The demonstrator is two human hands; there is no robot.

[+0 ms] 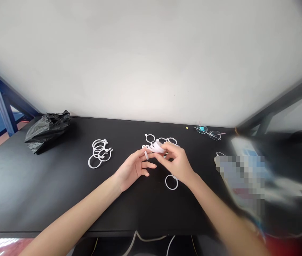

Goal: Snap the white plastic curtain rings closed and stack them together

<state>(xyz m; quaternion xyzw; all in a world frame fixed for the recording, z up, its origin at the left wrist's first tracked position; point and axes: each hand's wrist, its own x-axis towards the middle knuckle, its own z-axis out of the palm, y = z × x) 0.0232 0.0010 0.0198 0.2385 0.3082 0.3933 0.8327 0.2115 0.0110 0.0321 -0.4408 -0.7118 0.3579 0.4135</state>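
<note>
Above the middle of the black table, my left hand (133, 170) and my right hand (176, 161) meet around a bundle of white plastic rings (156, 146). My right thumb and fingers are closed on the bundle from the right. The left thumb and index finger pinch its left end, where a narrow white piece (146, 155) sticks down; the other left fingers hang loose. Just behind my hands lie several loose white rings (150, 138), partly hidden. Another white ring (171, 182) lies below my right hand. A heap of white rings with small tabs (100, 153) rests to the left.
A crumpled black plastic bag (48, 129) lies at the back left of the table (68, 199). Eyeglasses (208, 132) sit near the back right edge. Further right is a blurred, pixelated object (241, 177) with white cables. A pale wall (151, 71) stands behind.
</note>
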